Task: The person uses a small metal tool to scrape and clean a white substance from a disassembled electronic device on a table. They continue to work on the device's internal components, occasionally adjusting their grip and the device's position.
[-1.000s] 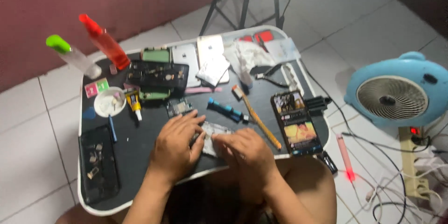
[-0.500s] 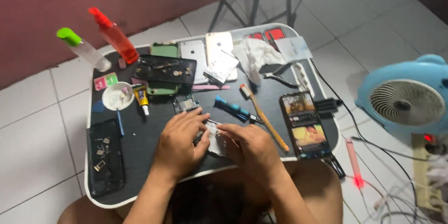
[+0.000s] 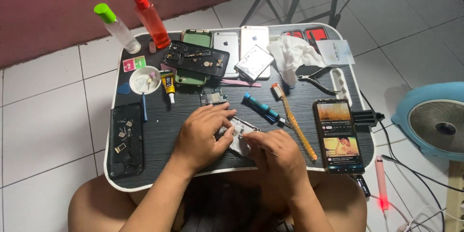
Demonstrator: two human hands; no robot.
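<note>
My left hand (image 3: 202,133) rests on the near middle of the small black lap table (image 3: 159,130), fingers pressing down on a small silvery phone part (image 3: 238,137). My right hand (image 3: 274,152) is beside it, pinching a thin metal tool (image 3: 268,152) whose tip touches the same part. A blue screwdriver (image 3: 261,107) and a toothbrush (image 3: 294,120) lie just beyond my right hand. A small circuit board (image 3: 213,97) sits just past my left fingers.
A lit phone (image 3: 338,134) lies at the right edge. Opened phones (image 3: 195,58), two phone backs (image 3: 240,43), a white cloth (image 3: 295,56), pliers (image 3: 316,79), a glue tube (image 3: 169,86), a white dish (image 3: 143,80) and two spray bottles (image 3: 149,15) crowd the far side. A blue fan (image 3: 432,121) stands on the floor.
The view has shifted, so the table sits lower and more central. Both hands stay on the silvery part with small finger movements only.
</note>
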